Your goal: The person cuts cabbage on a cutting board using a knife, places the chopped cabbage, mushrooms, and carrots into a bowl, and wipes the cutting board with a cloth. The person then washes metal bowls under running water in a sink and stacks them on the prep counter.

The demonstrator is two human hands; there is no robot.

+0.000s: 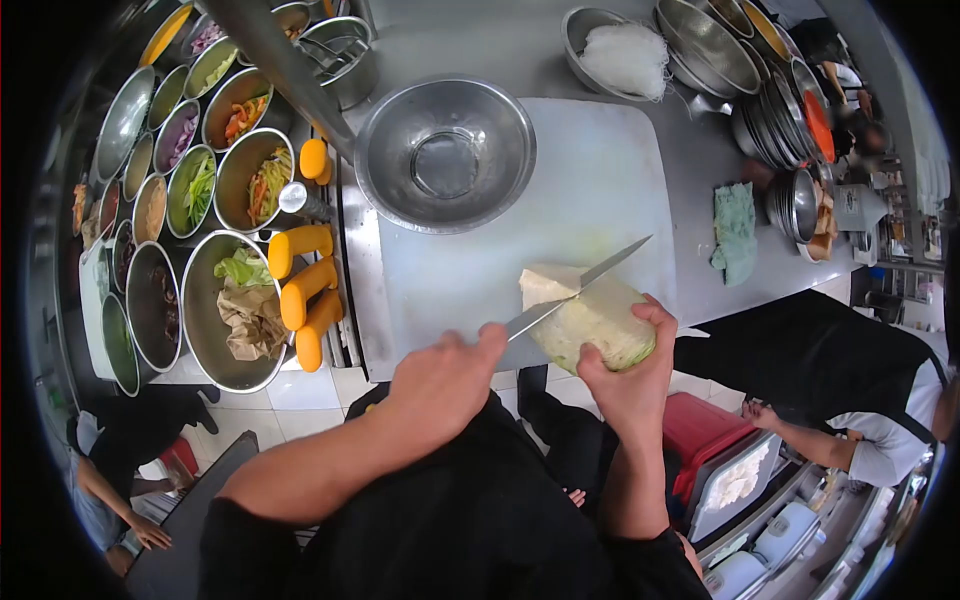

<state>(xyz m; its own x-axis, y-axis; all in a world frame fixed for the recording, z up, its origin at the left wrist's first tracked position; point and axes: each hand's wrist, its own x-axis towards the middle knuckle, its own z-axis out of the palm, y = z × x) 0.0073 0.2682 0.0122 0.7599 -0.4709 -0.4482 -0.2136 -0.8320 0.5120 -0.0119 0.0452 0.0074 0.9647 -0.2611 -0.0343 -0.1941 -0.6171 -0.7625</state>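
Note:
My left hand [445, 385] is closed round the handle of a kitchen knife [606, 262]. The blade lies slantwise across a pale green cabbage [600, 328], near its white stem end; how deep it goes in, I cannot tell. My right hand [640, 375] grips the other end of the cabbage, thumb on the near side and fingers on the far side. Beneath them is a white cutting board [440, 290], and at its far left stands a wide steel bowl [510, 190] with nothing visible in it.
Steel containers of cut vegetables [195, 190] fill the left, with yellow-handled tools [300, 245] beside the board. A bowl of white noodles [625, 60], stacked bowls [770, 130] and a green cloth [735, 232] lie right. Another person [830, 370] stands close on the right.

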